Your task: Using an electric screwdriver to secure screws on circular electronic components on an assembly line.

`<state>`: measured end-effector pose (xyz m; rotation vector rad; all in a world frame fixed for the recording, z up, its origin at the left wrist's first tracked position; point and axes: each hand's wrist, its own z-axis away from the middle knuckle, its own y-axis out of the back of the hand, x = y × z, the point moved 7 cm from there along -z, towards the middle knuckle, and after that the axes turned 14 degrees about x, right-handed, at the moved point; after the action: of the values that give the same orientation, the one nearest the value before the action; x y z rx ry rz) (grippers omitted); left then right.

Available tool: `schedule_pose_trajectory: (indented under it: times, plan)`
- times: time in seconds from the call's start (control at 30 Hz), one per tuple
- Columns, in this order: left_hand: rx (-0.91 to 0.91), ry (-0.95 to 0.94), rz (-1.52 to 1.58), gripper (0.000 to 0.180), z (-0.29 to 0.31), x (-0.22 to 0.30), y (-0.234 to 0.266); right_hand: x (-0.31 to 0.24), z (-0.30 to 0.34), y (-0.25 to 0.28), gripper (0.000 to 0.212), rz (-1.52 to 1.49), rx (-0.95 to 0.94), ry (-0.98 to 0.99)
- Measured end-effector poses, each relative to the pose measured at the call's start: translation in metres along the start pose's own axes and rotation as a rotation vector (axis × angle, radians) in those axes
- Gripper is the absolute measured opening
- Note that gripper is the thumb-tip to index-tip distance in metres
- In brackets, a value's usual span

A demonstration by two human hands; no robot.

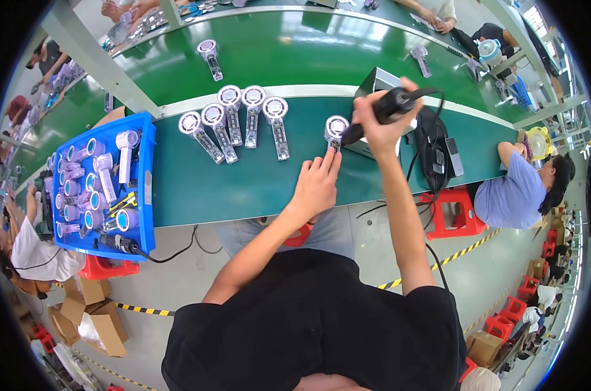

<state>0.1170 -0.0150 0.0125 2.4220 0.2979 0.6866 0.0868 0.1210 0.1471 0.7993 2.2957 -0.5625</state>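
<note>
A purple-and-white handheld fan (336,125) lies on the green worktable with its round head away from me and its handle opened up. Stretched over the lower end of that handle, the fingers of my left hand (315,186) touch it. My right hand (381,127) is wrapped around a black corded electric screwdriver (392,107). The tool slants down to the left, its front end beside the fan's handle. Whether the bit touches a screw is too small to tell. Several similar fans (253,98) lie in a group to the left, with their inner parts showing.
A blue bin (148,182) at the left holds several fans and another black tool. Behind my right hand stands a grey box (380,79); black cables and an adapter (453,156) lie beside it. A green conveyor (308,55) runs behind, carrying separate fans. Other people sit nearby.
</note>
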Motion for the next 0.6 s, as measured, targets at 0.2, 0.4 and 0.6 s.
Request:
schedule_pose_trajectory:
  times: [0.2, 0.4, 0.6]
  plan:
    - [-0.036, 0.019, 0.027, 0.061, -0.009, -0.008, 0.000, -0.050, -0.059, 0.065, 0.075, 0.026, 0.208, 0.007]
    - [0.121, 0.019, 0.071, 0.052, -0.007, -0.005, -0.007, -0.029, -0.048, 0.060, 0.080, 0.090, 0.136, -0.021]
    - [0.156, -0.074, 0.134, 0.033, -0.004, 0.001, -0.005, -0.019, -0.054, 0.056, 0.078, 0.045, 0.100, -0.077]
